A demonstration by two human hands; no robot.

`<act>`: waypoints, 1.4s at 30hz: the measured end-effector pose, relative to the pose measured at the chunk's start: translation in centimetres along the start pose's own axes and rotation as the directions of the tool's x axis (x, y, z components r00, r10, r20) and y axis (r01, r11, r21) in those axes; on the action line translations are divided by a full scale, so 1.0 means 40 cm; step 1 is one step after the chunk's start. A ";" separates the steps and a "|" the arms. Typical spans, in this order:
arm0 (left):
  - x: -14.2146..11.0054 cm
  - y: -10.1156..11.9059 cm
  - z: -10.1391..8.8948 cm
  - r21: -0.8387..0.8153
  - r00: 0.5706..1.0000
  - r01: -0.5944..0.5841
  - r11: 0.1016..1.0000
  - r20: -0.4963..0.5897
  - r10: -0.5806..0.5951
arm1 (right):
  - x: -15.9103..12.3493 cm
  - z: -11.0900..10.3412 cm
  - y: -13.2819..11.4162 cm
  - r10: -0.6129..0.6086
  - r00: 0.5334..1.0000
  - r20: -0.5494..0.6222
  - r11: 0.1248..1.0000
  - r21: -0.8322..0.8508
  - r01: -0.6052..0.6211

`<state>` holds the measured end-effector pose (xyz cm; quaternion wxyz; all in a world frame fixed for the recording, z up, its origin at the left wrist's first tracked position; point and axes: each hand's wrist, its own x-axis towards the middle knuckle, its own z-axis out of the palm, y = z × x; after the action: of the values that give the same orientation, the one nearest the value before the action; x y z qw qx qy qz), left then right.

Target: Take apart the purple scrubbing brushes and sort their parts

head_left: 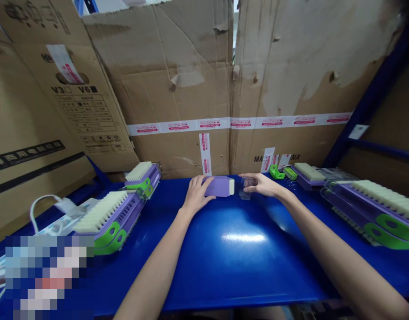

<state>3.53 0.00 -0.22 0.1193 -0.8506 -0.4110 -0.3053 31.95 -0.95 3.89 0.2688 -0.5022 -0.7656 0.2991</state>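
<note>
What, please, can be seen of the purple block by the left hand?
The purple block is small and boxy, with smooth, flat faces that look like plastic. A pale cream piece shows at its right end; its material is unclear. The left hand grips its left part, fingers above and thumb below, hiding that end. Its long side runs left to right, near the far edge of the blue table.

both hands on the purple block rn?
No, the left hand holds the purple block, while the right hand holds a separate clear piece.
</note>
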 end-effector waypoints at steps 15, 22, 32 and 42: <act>-0.004 -0.008 0.002 0.025 1.000 0.006 1.000 -0.017 -0.005 | -0.201 -0.008 0.000 -0.060 0.949 -0.309 0.866 -0.489 -0.104; -0.005 -0.006 0.001 0.039 1.000 0.001 0.999 -0.014 0.000 | -0.190 -0.147 0.055 0.057 0.646 -0.761 0.615 -0.483 -0.623; -0.004 -0.008 0.004 0.040 1.000 0.005 0.999 -0.012 -0.005 | -0.200 -0.122 0.087 0.318 0.590 -0.742 0.450 -0.429 -0.783; -0.006 -0.005 0.002 0.049 1.000 0.006 0.999 -0.013 -0.006 | -0.191 -0.116 0.127 0.334 0.645 -0.687 0.430 -0.498 -0.753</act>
<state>3.31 0.02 -0.44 0.1421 -0.8441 -0.4202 -0.3011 41.04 -5.58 2.47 0.1017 -0.8501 -0.5043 -0.1123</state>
